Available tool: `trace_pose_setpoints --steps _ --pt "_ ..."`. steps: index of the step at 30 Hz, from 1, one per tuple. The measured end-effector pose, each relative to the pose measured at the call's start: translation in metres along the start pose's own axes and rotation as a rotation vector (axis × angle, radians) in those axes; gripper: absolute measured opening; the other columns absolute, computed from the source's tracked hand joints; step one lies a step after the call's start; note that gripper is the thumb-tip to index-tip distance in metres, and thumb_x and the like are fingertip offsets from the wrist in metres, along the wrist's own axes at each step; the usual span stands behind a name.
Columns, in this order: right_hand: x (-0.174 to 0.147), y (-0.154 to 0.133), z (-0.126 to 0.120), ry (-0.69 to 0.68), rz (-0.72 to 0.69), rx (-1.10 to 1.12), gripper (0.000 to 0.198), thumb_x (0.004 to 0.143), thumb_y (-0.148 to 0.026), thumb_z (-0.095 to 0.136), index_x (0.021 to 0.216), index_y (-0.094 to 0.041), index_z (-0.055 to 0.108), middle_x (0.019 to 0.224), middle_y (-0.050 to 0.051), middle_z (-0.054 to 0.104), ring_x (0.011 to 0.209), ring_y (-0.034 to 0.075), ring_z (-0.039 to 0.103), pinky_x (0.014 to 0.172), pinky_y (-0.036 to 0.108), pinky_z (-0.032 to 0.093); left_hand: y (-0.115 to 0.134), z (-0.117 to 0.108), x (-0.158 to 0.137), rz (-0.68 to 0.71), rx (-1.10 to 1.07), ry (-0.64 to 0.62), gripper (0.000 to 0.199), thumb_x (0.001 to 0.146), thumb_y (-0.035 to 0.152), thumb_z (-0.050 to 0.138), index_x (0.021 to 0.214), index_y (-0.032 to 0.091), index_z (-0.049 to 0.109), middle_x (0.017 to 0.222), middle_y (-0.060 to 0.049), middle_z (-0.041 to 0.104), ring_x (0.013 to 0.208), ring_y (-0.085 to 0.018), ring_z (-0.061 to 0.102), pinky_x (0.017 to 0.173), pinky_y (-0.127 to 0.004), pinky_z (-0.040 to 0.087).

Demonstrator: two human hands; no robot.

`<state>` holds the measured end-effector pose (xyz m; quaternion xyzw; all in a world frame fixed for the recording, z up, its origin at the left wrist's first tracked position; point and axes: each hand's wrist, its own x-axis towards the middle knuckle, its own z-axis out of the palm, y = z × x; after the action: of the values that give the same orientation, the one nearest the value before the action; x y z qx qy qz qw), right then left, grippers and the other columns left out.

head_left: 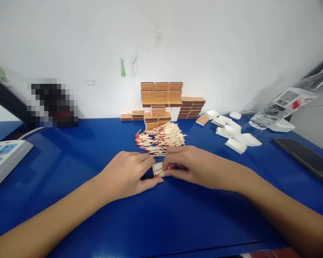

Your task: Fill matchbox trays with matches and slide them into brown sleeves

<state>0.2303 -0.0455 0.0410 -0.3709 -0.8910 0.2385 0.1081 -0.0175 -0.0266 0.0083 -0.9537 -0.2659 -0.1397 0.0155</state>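
A small white matchbox tray with a few red-tipped matches in it lies on the blue table, between my two hands. My left hand holds the tray's left end, the thumb along its near side and the fingers at its far side. Over the right part of the tray, my right hand is closed in a pinch on matches; its fingers partly hide the tray. Just beyond both hands spreads a loose heap of matches, red heads mostly to the left.
Orange matchboxes are stacked against the wall behind the heap. Several white trays lie to the right, near a tilted plastic bottle and a dark phone. A white power strip sits at the left on the blue table.
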Motion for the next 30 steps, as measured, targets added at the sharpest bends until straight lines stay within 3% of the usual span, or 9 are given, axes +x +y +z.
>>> trace_pose_setpoints --steps 5,10,18,30 --pt "0.004 0.001 0.010 0.085 -0.008 0.022 0.011 0.102 -0.021 0.061 0.099 -0.019 0.071 0.098 0.003 0.067 0.083 0.014 0.062 0.074 0.027 0.045 0.000 0.001 0.000 0.021 -0.008 0.016 0.031 0.099 0.049 0.064 0.095 0.018 0.067 0.082 0.001 0.072 0.074 -0.020 0.071 0.062 -0.032 0.044" --pt "0.008 0.001 0.018 0.060 -0.021 0.053 0.009 0.101 -0.022 0.063 0.096 -0.018 0.070 0.100 0.004 0.065 0.082 0.014 0.061 0.073 0.027 0.046 0.001 0.001 -0.001 0.064 -0.026 0.042 0.028 0.100 0.046 0.064 0.096 0.018 0.065 0.085 0.001 0.073 0.074 -0.019 0.071 0.063 -0.032 0.045" --pt "0.000 -0.001 0.008 0.027 0.007 -0.101 0.010 0.101 -0.023 0.061 0.096 -0.019 0.070 0.098 0.004 0.065 0.082 0.016 0.061 0.073 0.029 0.043 0.001 -0.001 0.000 0.064 0.014 0.068 0.029 0.099 0.046 0.065 0.093 0.018 0.066 0.082 0.001 0.072 0.073 -0.020 0.071 0.063 -0.033 0.045" --pt "-0.001 -0.002 0.005 0.037 -0.001 -0.108 0.009 0.098 -0.016 0.060 0.095 -0.019 0.068 0.096 0.004 0.067 0.082 0.016 0.060 0.072 0.029 0.041 -0.001 -0.001 0.000 0.076 0.035 0.114 0.030 0.099 0.045 0.066 0.091 0.017 0.065 0.080 0.001 0.071 0.070 -0.018 0.069 0.062 -0.032 0.042"
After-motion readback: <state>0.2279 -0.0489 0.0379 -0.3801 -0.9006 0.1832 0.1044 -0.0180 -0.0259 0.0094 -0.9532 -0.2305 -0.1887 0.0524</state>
